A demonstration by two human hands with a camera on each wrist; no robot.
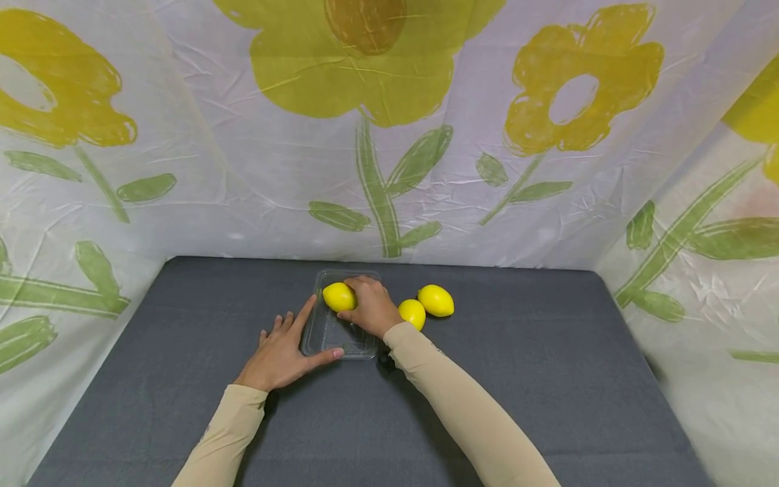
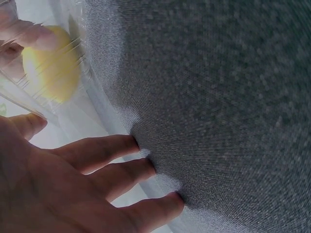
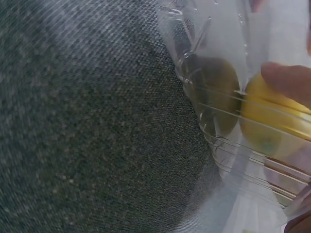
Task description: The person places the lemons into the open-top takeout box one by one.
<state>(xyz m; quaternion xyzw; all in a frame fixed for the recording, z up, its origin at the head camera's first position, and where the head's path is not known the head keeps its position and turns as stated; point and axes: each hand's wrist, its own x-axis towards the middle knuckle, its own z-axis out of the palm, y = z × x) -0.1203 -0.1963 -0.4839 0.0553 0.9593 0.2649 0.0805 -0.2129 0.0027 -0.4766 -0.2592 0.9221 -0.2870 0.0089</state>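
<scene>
A clear plastic container (image 1: 335, 336) lies on the dark cloth. My right hand (image 1: 372, 306) grips a yellow lemon (image 1: 338, 296) at the container's far part, thumb on the near side and fingers over the far side. Through the ribbed plastic wall, the right wrist view shows this lemon (image 3: 262, 116) with a fingertip (image 3: 284, 80) on it. My left hand (image 1: 280, 355) spreads along the container's left side, its index finger at the left rim and its thumb at the near edge. In the left wrist view, three fingertips of the left hand (image 2: 53, 179) rest on the cloth.
Two more lemons lie to the right of the container, one (image 1: 412, 314) partly behind the right wrist and another (image 1: 435, 300) farther right. Dark grey cloth (image 1: 535, 379) covers the table. Behind its back edge hangs a flower-printed white curtain (image 1: 262, 196).
</scene>
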